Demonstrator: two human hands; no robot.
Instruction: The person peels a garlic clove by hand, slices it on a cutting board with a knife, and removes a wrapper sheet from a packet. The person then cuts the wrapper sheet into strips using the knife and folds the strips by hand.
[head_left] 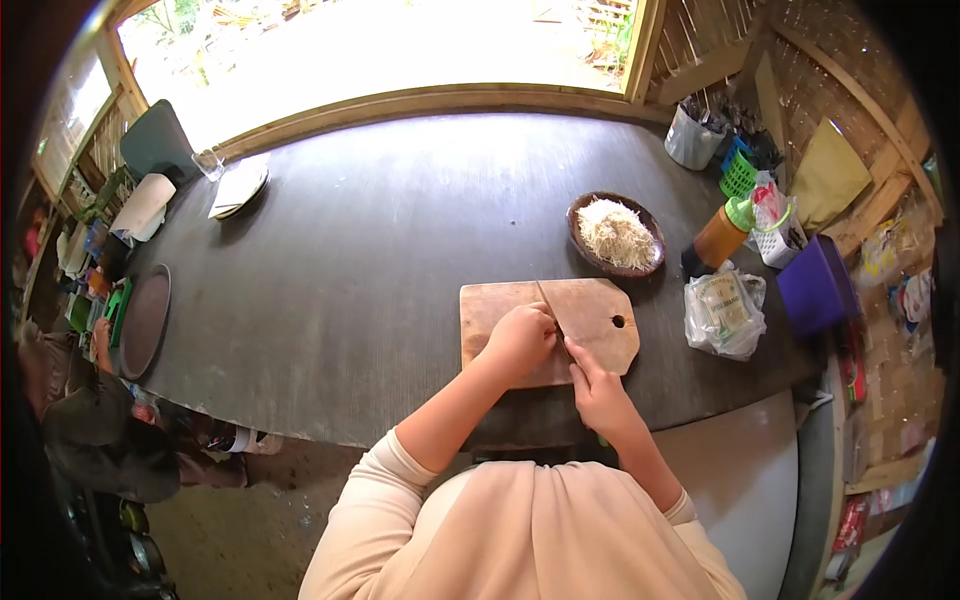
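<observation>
A wooden cutting board (490, 300) with a hole near its right end lies on the dark table in front of me. My right hand (598, 392) is wrapped round the handle of a knife (550, 306), its thin blade slanting up and left across the board. Close to the blade's left side, my left hand (522, 336) rests on the board with its fingers curled together. Whatever those fingers press on is hidden. Beyond the board stands a brown bowl (577, 240) heaped with pale shreds (614, 234).
A plastic bag (724, 312), a sauce bottle (722, 238) and a purple container (815, 285) stand to the right. Farther back is a tub of utensils (692, 140). At left are a round tray (146, 322), stacked plates (240, 188) and another person (105, 430).
</observation>
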